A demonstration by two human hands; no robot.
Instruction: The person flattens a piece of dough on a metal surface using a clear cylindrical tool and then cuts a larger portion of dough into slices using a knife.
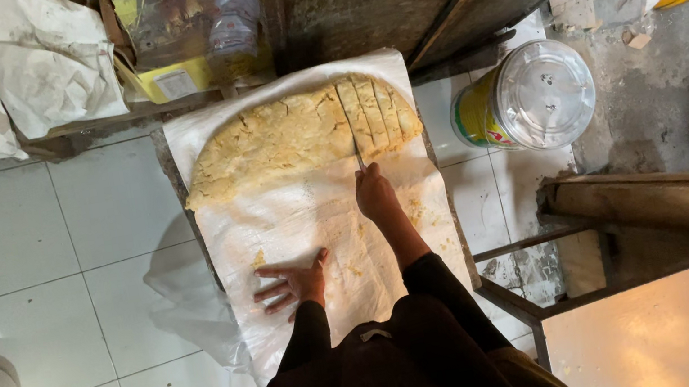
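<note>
White floor tiles surround the cloth-covered desk. My right hand is closed around a knife, its blade in the yellow dough just beyond my knuckles. My left hand lies flat, fingers spread, on the cloth. If the cloth slides, I judge the cuts could wander.

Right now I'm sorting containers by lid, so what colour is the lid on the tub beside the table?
Clear, see-through lid on a yellow tub, seen in the head view.
</note>
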